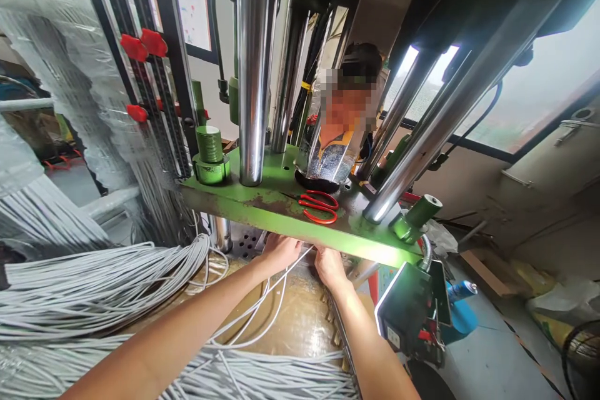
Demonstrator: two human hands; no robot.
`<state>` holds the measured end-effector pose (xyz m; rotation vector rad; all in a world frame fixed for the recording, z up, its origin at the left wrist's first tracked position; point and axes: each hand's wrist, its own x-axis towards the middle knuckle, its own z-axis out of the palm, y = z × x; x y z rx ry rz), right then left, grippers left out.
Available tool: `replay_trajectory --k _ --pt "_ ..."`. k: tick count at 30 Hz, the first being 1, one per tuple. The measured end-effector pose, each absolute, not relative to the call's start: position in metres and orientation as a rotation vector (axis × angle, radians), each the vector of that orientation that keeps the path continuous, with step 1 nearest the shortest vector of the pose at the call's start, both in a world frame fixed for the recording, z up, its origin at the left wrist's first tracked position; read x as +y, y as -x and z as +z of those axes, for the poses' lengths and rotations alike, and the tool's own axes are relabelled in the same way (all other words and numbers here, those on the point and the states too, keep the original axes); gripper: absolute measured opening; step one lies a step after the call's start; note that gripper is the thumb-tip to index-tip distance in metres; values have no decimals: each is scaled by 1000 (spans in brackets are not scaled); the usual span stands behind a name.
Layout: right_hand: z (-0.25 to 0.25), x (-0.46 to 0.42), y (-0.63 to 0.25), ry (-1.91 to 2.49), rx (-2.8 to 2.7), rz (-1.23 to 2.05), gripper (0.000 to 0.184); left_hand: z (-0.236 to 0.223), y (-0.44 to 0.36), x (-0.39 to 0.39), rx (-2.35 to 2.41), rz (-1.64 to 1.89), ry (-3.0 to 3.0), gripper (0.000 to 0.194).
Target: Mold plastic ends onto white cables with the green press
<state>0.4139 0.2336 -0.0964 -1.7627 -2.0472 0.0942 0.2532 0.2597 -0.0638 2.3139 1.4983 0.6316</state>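
Both of my hands reach under the front edge of a green machine plate (pixel 281 215). My left hand (pixel 280 252) is closed with its fingers curled, and the plate's edge partly hides what it grips. Beside it, my right hand (pixel 330 264) is closed at the end of a thin white cable (pixel 296 264), which slants up to its fingertips. More white cables (pixel 250 319) loop down from below my hands over a brown work surface (pixel 300 309). Red-handled scissors (pixel 321 206) lie on top of the plate above my hands.
Big bundles of white cable (pixel 107 284) lie at the left and along the front. Steel columns (pixel 252 75) rise from the plate. Behind a clear guard stands another person (pixel 349 119). At right are a control box (pixel 405 306) and a blue can (pixel 462 290).
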Motion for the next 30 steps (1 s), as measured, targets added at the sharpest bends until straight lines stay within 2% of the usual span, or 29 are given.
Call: replay_trajectory --k 6,12,18,26,30 --pt "-92 227 -415 1817 -2046 97 29 -62 -225 269 1514 547 -2483 29" --pt "-92 213 -431 1911 -2087 60 41 -68 -190 279 1461 451 -2590 30" --pt "-69 222 -407 1913 -2202 7 36 -71 -191 272 1368 435 -2657 33" --pt "-59 232 -374 1840 -2297 -5 48 -54 -193 266 1385 514 -2621 46" --pt "-61 225 -382 1823 -2281 19 53 -44 -177 197 1336 848 -2441 44"
